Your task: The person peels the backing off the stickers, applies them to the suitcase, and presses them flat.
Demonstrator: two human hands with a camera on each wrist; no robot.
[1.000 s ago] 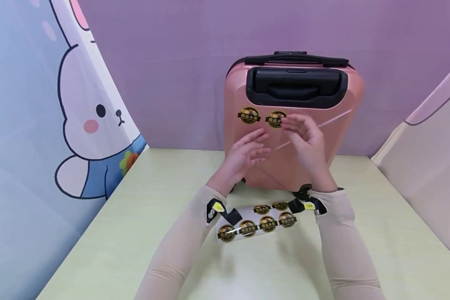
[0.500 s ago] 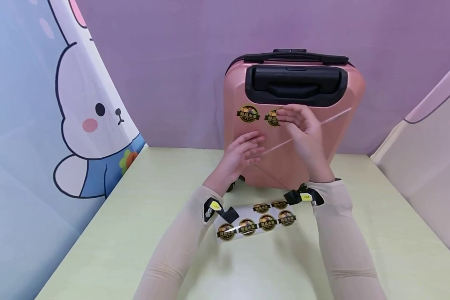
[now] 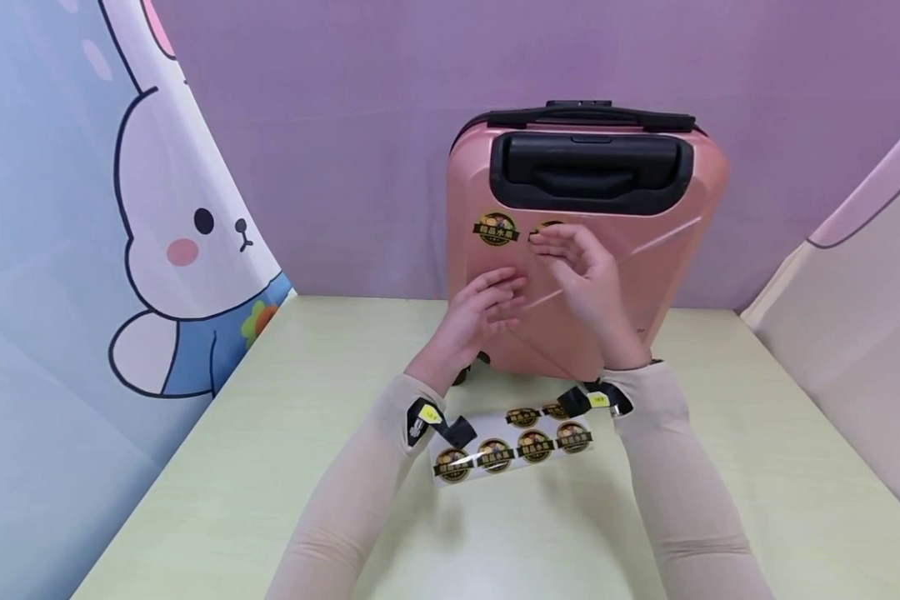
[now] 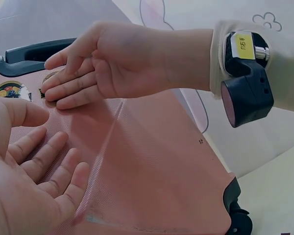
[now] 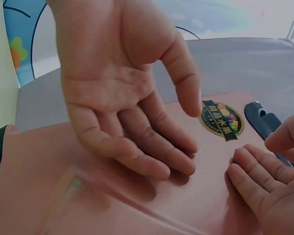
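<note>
A pink suitcase (image 3: 551, 337) stands upright, its black handle recess (image 3: 592, 171) facing me. Below the recess, a round black-and-gold fruit sticker (image 3: 497, 229) lies flat on the shell. Beside it is a second sticker (image 3: 546, 225), mostly covered by my right hand (image 3: 585, 279). The fingers of that hand are extended together, their tips over this sticker against the shell. My left hand (image 3: 476, 317), lower and to the left, has its fingers spread and loosely bent beside the suitcase front. Nothing is held in the left palm (image 4: 19, 191).
On the pale table (image 3: 330, 400) in front of the suitcase lies a white sheet (image 3: 487, 425) with several matching stickers. My forearms pass over its ends. A purple backdrop (image 3: 330, 167) is behind, and a rabbit-print cloth (image 3: 157, 192) hangs at the left.
My right hand rises slightly, then shifts left and down, covering more of the second sticker. My left hand moves slightly left and down. The suitcase and sheet stay in place.
</note>
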